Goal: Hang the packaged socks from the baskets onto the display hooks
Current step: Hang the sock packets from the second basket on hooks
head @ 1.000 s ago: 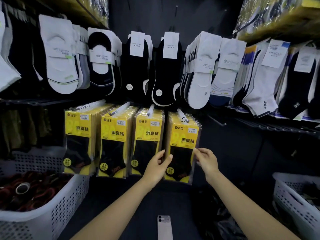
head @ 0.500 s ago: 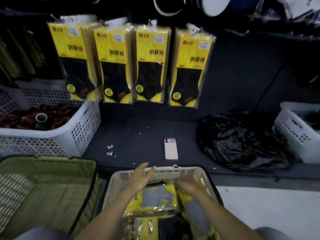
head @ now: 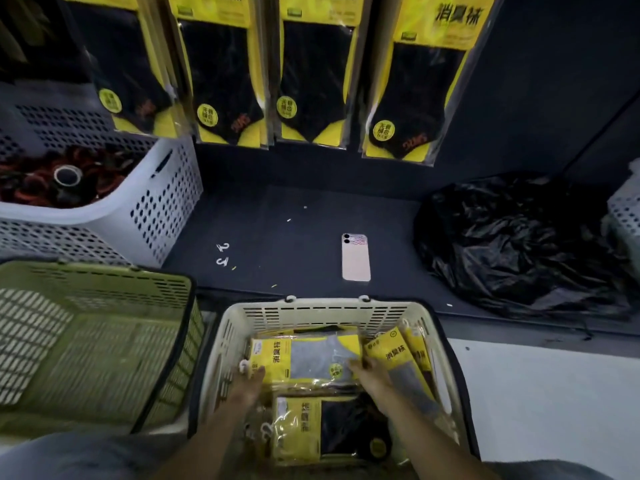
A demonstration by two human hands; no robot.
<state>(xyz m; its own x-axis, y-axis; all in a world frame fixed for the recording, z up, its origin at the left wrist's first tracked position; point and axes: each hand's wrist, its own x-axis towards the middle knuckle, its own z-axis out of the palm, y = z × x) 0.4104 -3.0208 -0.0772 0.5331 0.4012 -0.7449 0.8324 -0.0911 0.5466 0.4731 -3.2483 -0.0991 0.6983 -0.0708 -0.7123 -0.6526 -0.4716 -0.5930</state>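
Hands, left (head: 247, 382) and right (head: 367, 375), on one grey sock pack (head: 311, 360).

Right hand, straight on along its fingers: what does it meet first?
The right hand points at the grey sock pack on top in the basket. It seems to be at the pack's right edge, though depth is unclear.

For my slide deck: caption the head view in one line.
Left hand and right hand reach a grey-sock pack in the cream basket, below hanging black-sock packs.
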